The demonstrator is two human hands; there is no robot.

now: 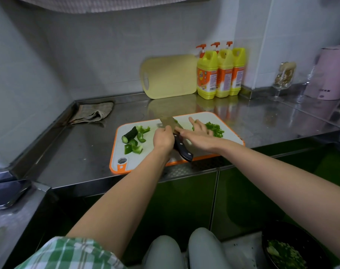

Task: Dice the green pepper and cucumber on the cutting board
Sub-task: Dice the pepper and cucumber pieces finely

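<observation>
Both hands meet at the middle of the cutting board [116, 152], which lies flat on the steel table [77, 148] near its front edge. The left hand [163, 139] is curled tight around the knife [181, 148] right where the blade meets the black handle, the blade pointing away towards the wall and the handle end jutting back over the board's near rim. The right hand [199, 132] comes in from the right with fingers straight and spread, gripping nothing, thumb tip up against the knife beside the left hand; whether it presses on the blade I cannot tell. Over on the left side of the board sits a stubby dark cucumber [129, 134] piece, cut end facing us, and just beside it, touching, a loose cluster of green pepper pieces [138, 141] in big chunks. On the right side, behind the right hand, there's a heap of diced pepper [215, 129], fine and bright green. At the back a yellow board [169, 76] leans on the wall, three yellow detergent bottles [221, 74] lined up next to it, and a crumpled cloth [93, 113] lies in the far left corner. Down at the lower right, a dark bowl [301, 239] holds chopped greens.
</observation>
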